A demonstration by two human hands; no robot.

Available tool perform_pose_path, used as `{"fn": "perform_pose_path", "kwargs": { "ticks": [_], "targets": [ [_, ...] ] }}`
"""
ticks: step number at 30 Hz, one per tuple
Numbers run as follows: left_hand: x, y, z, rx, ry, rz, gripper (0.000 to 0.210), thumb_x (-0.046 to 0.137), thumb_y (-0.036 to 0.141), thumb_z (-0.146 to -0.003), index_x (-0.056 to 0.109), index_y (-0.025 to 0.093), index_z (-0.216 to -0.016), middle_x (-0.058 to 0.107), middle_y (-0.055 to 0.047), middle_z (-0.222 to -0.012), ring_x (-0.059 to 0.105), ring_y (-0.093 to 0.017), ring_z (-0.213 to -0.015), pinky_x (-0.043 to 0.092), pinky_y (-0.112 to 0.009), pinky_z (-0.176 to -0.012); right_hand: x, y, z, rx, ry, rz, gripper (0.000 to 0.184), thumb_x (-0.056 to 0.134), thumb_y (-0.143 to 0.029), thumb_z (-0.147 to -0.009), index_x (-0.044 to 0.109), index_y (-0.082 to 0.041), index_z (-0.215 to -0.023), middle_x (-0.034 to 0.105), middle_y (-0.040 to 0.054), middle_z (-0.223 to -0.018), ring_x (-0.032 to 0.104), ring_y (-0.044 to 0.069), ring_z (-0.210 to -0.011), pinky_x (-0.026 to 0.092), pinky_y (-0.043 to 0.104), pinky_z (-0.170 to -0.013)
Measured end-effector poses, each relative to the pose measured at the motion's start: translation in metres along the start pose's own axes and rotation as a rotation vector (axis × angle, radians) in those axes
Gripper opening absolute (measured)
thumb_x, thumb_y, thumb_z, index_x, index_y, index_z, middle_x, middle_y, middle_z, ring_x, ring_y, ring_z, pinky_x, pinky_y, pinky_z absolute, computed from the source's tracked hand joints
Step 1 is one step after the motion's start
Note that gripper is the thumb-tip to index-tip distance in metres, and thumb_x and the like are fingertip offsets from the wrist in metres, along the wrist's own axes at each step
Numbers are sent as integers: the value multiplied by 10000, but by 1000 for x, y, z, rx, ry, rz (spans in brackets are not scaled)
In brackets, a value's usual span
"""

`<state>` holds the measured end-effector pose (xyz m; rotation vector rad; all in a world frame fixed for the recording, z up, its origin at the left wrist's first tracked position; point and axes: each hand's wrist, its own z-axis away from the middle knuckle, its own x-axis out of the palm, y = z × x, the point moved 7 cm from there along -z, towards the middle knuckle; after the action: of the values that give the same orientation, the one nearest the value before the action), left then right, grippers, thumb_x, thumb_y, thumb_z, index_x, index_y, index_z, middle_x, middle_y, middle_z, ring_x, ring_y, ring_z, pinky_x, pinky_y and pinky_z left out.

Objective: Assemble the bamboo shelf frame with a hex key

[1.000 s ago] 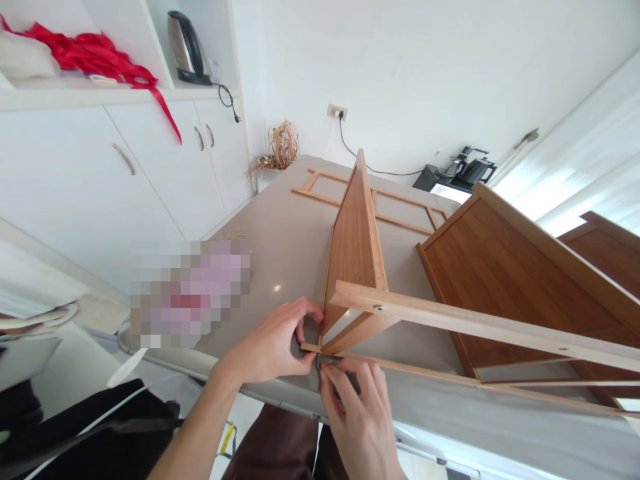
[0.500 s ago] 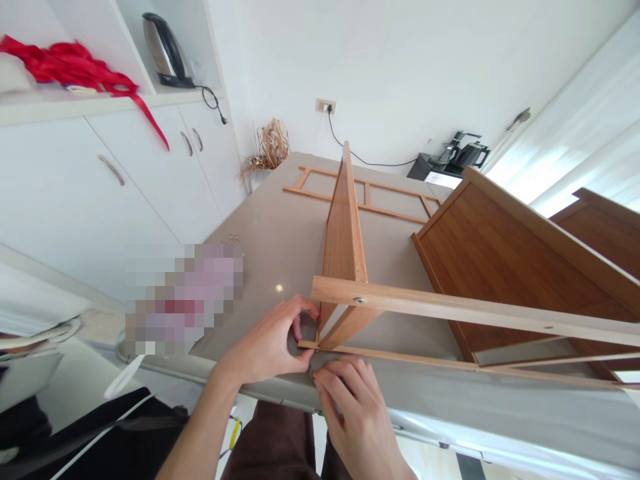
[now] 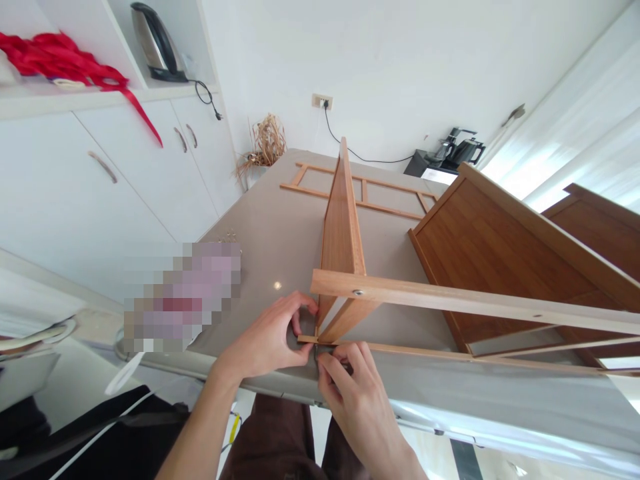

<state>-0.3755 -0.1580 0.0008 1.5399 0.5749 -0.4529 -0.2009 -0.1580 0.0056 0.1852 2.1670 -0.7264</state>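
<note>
In my view the wooden frame [image 3: 450, 298] is low in the picture, from the centre to the right edge, on the edge of the grey table [image 3: 260, 240]. Its upper rail carries a round metal bolt head [image 3: 358, 293], just in front of a wooden panel [image 3: 340, 233] that stands upright near the centre. The thin lower rail [image 3: 415, 351] runs below it.

My left hand [image 3: 270, 333], at lower centre, is clamped on the corner where the lower rail ends: the thumb is on the near side, the bent fingers on the far side. My right hand [image 3: 357, 390] is just beside it, with fingers curled and tips close together at the same rail. A thin dark thing shows by these tips, but it is too small, and I cannot tell if they grip it. The two hands are near each other, not joined.

Right of centre, a broad wooden panel [image 3: 480, 247] leans, and another one [image 3: 595, 227] is behind it at the right edge. Behind the upright panel, a ladder-like wooden frame [image 3: 390, 211] lies flat. At left centre there is a pixelated pinkish item [image 3: 195, 293]. In the upper left I see a steel kettle [image 3: 156, 43] and red ribbon [image 3: 65, 60].
</note>
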Motion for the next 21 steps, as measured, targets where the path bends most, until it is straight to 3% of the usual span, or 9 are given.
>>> {"fn": "perform_pose_path", "kwargs": {
  "ticks": [9, 21],
  "targets": [
    [1, -4, 0, 20, 14, -1, 519, 736, 153, -742, 571, 267, -1220, 608, 41, -907, 620, -179, -839, 485, -325, -822, 2, -4, -3, 23, -7, 11, 157, 569, -40, -984, 636, -182, -986, 523, 54, -908, 504, 210, -843, 499, 357, -731],
    [1, -2, 0, 30, 12, 17, 493, 733, 128, -726, 582, 263, -1175, 659, 31, -1005, 610, -170, -826, 476, -325, -824, 1, -8, -7, -7, -6, 65, 154, 556, -60, -1000, 641, -188, -997, 545, 62, -936, 528, 220, -865, 496, 356, -729]
  ]
}}
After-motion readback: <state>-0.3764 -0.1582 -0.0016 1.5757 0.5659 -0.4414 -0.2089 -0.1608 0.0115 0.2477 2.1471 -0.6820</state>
